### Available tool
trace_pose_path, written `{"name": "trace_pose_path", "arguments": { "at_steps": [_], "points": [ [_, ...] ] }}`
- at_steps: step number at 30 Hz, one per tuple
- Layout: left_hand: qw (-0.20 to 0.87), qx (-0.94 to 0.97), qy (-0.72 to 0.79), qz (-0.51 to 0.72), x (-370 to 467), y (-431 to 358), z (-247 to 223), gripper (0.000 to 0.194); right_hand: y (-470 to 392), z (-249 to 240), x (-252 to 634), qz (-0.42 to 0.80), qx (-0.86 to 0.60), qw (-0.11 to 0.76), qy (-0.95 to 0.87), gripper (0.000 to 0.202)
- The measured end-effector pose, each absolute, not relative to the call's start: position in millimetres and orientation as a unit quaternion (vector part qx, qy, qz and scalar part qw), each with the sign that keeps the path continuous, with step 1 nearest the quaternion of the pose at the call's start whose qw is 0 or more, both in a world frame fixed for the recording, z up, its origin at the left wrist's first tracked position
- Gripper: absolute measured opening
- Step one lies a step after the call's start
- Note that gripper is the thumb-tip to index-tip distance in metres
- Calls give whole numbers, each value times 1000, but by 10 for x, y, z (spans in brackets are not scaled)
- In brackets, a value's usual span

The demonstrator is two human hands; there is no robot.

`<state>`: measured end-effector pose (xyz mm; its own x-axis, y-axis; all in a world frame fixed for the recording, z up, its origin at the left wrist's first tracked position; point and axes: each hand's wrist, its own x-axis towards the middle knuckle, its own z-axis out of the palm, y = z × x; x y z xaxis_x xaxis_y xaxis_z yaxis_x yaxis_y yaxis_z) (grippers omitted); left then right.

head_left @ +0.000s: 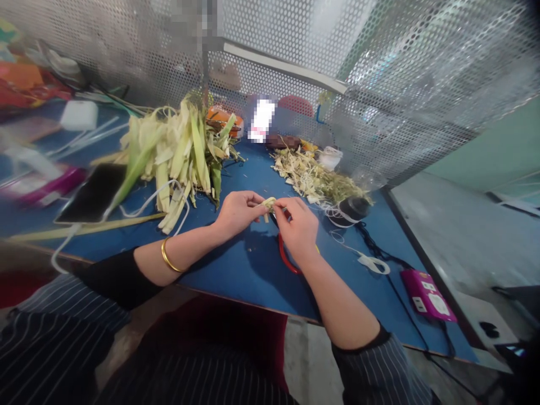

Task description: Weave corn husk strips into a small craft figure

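Above the blue table, my left hand [239, 212] and my right hand [297, 225] meet fingertip to fingertip. Both pinch a small piece of pale green husk [269, 203] between them. Red-handled scissors [287, 257] lie beneath my right hand, partly covered by it. Left of my hands is a big bundle of long pale green husks [181, 152]. Beyond my right hand spreads a heap of small husk scraps [314, 177].
The blue table [236, 270] also bears a black phone [93, 192] with a white cable, a dark spool [353, 209] with white cord, and a purple power strip [429, 295] at right. A perforated metal screen [291, 34] stands behind.
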<state>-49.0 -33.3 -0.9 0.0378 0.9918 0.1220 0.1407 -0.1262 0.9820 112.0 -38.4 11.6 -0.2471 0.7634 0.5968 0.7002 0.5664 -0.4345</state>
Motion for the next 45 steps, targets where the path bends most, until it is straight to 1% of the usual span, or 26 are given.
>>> {"name": "trace_pose_path", "arguments": {
  "at_steps": [5,8,9,12,16,21,28,31,34,36,41,43,45],
  "points": [
    [420,595,503,466,-489,-357,-3,24,-388,110,1108,23,-474,403,-782,16],
    [385,618,511,456,-483,-393,12,23,-385,108,1099,68,-504,408,-758,7],
    [364,626,519,454,-480,-405,16,23,-383,109,1096,92,-519,412,-743,8],
    [299,650,539,444,-470,-437,21,23,-377,113,1089,160,-550,430,-698,23],
    [251,676,538,437,-461,-454,16,22,-370,116,1072,217,-552,441,-673,26],
    [216,690,543,428,-456,-459,35,19,-379,118,1042,218,-562,447,-660,26],
    [195,703,559,394,-462,-484,78,9,-382,110,1028,218,-570,438,-661,26],
    [185,718,561,368,-468,-485,86,10,-386,86,1033,205,-566,435,-669,28],
    [188,734,550,352,-479,-471,84,10,-367,76,1061,197,-546,418,-699,25],
    [192,733,548,355,-489,-456,79,11,-334,90,1092,251,-526,407,-704,24],
    [187,739,546,349,-506,-432,68,11,-254,184,1170,508,-494,389,-588,30],
    [180,749,543,335,-506,-437,69,12,-239,203,1187,569,-483,373,-551,28],
    [165,763,536,319,-503,-450,75,13,-228,196,1193,588,-490,361,-532,28]
  ]
}}
